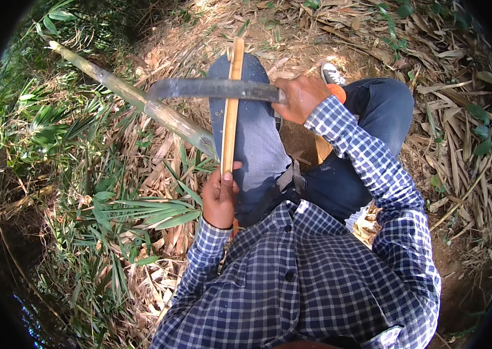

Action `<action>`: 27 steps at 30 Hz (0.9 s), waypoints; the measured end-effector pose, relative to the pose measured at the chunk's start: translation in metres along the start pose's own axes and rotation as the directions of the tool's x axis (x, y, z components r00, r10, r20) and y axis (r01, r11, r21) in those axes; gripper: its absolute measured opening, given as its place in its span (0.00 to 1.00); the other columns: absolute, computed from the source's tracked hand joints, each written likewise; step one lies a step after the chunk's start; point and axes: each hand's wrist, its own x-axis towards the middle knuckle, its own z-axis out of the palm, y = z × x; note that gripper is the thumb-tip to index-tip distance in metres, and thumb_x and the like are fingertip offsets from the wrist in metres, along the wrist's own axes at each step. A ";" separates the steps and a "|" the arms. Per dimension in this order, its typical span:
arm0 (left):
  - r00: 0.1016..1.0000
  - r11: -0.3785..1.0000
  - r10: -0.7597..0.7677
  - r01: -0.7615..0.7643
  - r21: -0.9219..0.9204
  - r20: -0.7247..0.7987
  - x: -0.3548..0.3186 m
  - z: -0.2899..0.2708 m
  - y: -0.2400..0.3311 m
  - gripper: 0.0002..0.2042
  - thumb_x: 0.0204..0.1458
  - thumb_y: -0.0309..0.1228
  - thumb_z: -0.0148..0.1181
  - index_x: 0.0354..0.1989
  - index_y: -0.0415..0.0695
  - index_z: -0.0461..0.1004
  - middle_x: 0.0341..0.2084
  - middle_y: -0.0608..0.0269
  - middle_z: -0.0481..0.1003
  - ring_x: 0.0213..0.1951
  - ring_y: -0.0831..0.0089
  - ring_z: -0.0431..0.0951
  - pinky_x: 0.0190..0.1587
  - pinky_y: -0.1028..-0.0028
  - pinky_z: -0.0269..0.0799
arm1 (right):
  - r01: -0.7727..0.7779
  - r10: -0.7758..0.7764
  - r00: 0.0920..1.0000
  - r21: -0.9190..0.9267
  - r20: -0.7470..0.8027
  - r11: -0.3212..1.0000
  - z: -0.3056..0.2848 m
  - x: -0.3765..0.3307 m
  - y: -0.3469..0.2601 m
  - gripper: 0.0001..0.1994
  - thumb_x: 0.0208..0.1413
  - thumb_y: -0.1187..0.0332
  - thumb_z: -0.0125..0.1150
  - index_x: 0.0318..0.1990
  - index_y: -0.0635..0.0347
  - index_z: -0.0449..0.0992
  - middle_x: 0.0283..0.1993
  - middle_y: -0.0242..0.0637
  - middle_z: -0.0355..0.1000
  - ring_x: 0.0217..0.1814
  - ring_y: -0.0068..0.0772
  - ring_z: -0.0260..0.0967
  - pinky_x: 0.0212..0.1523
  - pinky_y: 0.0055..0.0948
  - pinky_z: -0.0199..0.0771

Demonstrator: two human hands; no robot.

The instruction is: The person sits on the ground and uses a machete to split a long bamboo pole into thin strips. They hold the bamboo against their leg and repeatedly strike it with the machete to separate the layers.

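Observation:
My left hand (220, 195) is closed around the lower end of a split bamboo strip (230, 134), thumb on top. The strip runs away from me over my left thigh, its pale side facing up. My right hand (303, 100) grips a machete (199, 88) with a long, slightly curved blade; a bit of orange handle shows past the fist. The blade lies crosswise over the upper part of the strip and points left. Its tip end is somewhat blurred. Whether the edge bites into the strip I cannot tell.
A thick bamboo pole (167, 120) slants from the far left to beside my left leg. Green bamboo leaves (158, 210) spread on the left, and dry leaf litter (455, 116) covers the ground. My bent right knee (388, 107) and a shoe (332, 74) are near the machete hand.

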 end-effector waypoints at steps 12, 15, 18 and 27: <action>1.000 1.000 -0.014 0.014 -0.025 0.013 -0.008 -0.006 -0.009 0.16 0.68 0.34 0.43 0.52 0.37 0.73 0.16 0.76 0.62 0.16 0.90 0.55 0.19 0.84 0.49 | -0.035 0.035 0.999 0.022 -0.007 0.999 0.000 0.015 0.024 0.15 0.49 0.59 0.61 0.41 0.57 0.81 0.19 0.44 0.74 0.21 0.45 0.75 0.27 0.44 0.77; 0.999 0.996 -0.042 0.042 -0.073 0.012 -0.011 0.000 0.000 0.16 0.68 0.34 0.43 0.52 0.37 0.73 0.16 0.76 0.62 0.16 0.89 0.54 0.19 0.84 0.49 | -0.147 0.154 0.984 0.073 -0.086 0.986 0.004 0.029 0.041 0.18 0.49 0.59 0.61 0.45 0.59 0.81 0.17 0.44 0.73 0.17 0.40 0.73 0.25 0.41 0.77; 0.999 0.994 -0.021 0.024 -0.103 0.024 -0.004 -0.001 -0.006 0.16 0.68 0.35 0.43 0.51 0.37 0.73 0.16 0.76 0.62 0.16 0.89 0.55 0.19 0.84 0.49 | -0.240 0.243 0.970 0.152 0.000 0.959 -0.003 0.020 0.031 0.20 0.49 0.59 0.61 0.46 0.62 0.81 0.17 0.45 0.73 0.18 0.41 0.73 0.25 0.41 0.77; 0.999 0.989 -0.039 0.042 -0.140 0.022 0.028 0.012 0.003 0.15 0.67 0.34 0.41 0.50 0.37 0.72 0.15 0.73 0.61 0.11 0.87 0.53 0.13 0.82 0.47 | 0.077 -0.081 0.994 0.059 0.072 0.995 0.015 -0.059 -0.034 0.15 0.46 0.55 0.64 0.37 0.55 0.76 0.19 0.47 0.72 0.24 0.53 0.75 0.27 0.47 0.74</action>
